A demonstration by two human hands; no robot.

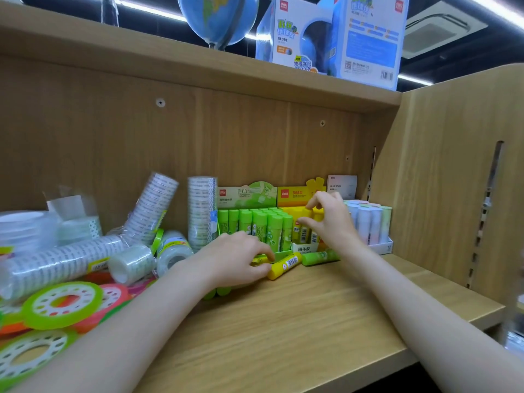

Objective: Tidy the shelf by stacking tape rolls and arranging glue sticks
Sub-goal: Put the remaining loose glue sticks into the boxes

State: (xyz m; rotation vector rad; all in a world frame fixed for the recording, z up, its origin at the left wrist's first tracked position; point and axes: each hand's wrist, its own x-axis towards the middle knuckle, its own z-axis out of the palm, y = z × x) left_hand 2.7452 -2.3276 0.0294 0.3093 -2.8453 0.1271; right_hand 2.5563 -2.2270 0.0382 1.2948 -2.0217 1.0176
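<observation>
My left hand [236, 258] lies on the wooden shelf [297, 313] with its fingers curled round the end of a loose yellow glue stick [285, 265] lying flat. My right hand [326, 219] is up at the yellow display box [302, 194], thumb and forefinger pinching an upright yellow glue stick [304, 231] in it. A green glue stick [319, 257] lies flat in front of that box. The green display box [246, 195] holds several upright green glue sticks [261, 225]. Sleeves of clear tape rolls [59, 260] lie or lean at the left.
A pastel glue stick tray [384, 246] stands at the far right against the shelf's side panel. Green and pink tape rolls [61, 303] lie piled at the front left. An upright clear tape stack [202, 211] stands beside the green box. Globe boxes [334, 38] sit on the shelf above.
</observation>
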